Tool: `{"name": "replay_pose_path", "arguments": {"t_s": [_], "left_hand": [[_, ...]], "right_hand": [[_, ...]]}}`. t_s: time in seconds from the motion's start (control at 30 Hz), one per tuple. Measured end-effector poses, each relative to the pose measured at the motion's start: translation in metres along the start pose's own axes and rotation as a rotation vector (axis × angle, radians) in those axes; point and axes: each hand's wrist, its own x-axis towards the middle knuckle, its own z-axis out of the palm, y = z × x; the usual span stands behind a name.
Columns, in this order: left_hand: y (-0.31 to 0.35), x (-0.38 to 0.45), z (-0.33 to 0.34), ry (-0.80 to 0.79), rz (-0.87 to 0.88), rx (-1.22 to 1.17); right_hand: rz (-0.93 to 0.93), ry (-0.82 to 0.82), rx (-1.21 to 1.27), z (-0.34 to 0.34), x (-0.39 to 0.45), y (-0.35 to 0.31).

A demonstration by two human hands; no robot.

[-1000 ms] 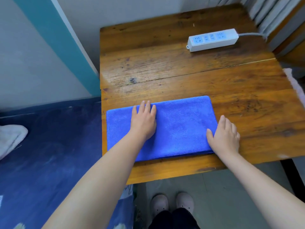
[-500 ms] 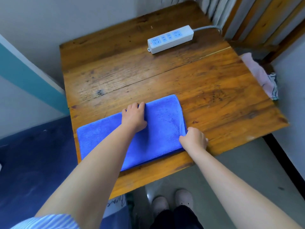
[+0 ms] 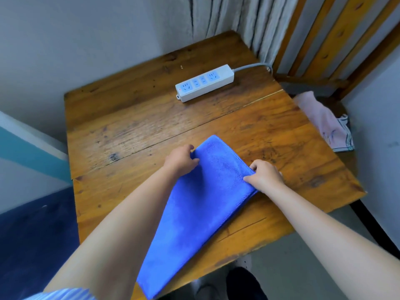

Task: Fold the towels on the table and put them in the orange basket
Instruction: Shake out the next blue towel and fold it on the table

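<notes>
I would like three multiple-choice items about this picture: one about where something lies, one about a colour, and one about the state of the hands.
1. Where does the power strip lie on the table?
A. At the far side, near the curtain
B. Under the towel
C. At the near edge, beside the left hand

2. What colour is the towel being folded?
A. Orange
B. Blue
C. White

3. What are the two hands doing?
A. Both lie flat on bare wood
B. Only the right hand touches the towel
C. Each holds an edge of the towel at its far end

Answers:
1. A: the strip sits beyond the towel, its cable running toward the curtain.
2. B: the cloth is plainly blue all over.
3. C: the left hand and the right hand have fingers curled on opposite edges of the towel.
</notes>
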Motion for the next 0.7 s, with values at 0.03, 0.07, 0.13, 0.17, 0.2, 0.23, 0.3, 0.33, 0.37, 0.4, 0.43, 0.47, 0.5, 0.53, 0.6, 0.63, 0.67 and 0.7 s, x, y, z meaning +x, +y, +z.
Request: {"name": "replay_pose_path", "arguments": {"t_s": [0.03,0.07,0.13,0.17,0.2,0.23,0.3,0.33,0.37,0.4,0.43,0.47,0.5,0.53,0.6,0.63,0.67,0.7], "left_hand": [[0.009,0.006,0.000,-0.008,0.005,-0.056],[0.016,0.010,-0.001,-0.012,-0.001,-0.122],[0.032,0.023,-0.003,-0.008,-0.028,-0.248],[0.037,0.027,-0.004,-0.010,-0.037,-0.302],[0.044,0.032,-0.006,-0.012,-0.048,-0.348],[0.051,0.037,-0.009,-0.015,-0.059,-0.391],[0.061,0.041,-0.015,-0.026,-0.069,-0.482],[0.065,0.042,-0.019,-0.032,-0.064,-0.523],[0.069,0.042,-0.024,-0.037,-0.051,-0.565],[0.071,0.041,-0.030,-0.046,-0.029,-0.600],[0.072,0.039,-0.036,-0.054,-0.008,-0.620],[0.072,0.036,-0.044,-0.052,0.009,-0.623],[0.071,0.033,-0.051,-0.037,0.028,-0.619],[0.068,0.029,-0.059,-0.012,0.043,-0.616],[0.058,0.018,-0.074,0.047,0.074,-0.576],[0.052,0.012,-0.080,0.073,0.095,-0.527],[0.044,0.003,-0.086,0.090,0.116,-0.467],[0.035,-0.006,-0.090,0.100,0.142,-0.396]], "right_hand": [[-0.029,-0.008,-0.001,-0.007,0.008,0.001],[-0.057,-0.017,-0.005,-0.012,0.014,0.003],[-0.111,-0.030,0.004,-0.023,0.028,0.007],[-0.131,-0.038,0.019,-0.027,0.030,0.008],[-0.152,-0.045,0.038,-0.032,0.035,0.010],[-0.176,-0.049,0.055,-0.037,0.040,0.012],[-0.252,-0.057,0.064,-0.045,0.043,0.013],[-0.304,-0.057,0.058,-0.049,0.044,0.013],[-0.356,-0.050,0.054,-0.053,0.044,0.012],[-0.403,-0.032,0.055,-0.057,0.043,0.011],[-0.446,-0.006,0.062,-0.062,0.042,0.008],[-0.483,0.021,0.071,-0.066,0.040,0.005],[-0.516,0.053,0.074,-0.071,0.038,0.001],[-0.547,0.082,0.070,-0.075,0.035,-0.004],[-0.592,0.140,0.054,-0.081,0.025,-0.013],[-0.612,0.168,0.048,-0.082,0.018,-0.017],[-0.634,0.188,0.046,-0.082,0.009,-0.020],[-0.657,0.197,0.045,-0.080,-0.002,-0.022]]}}
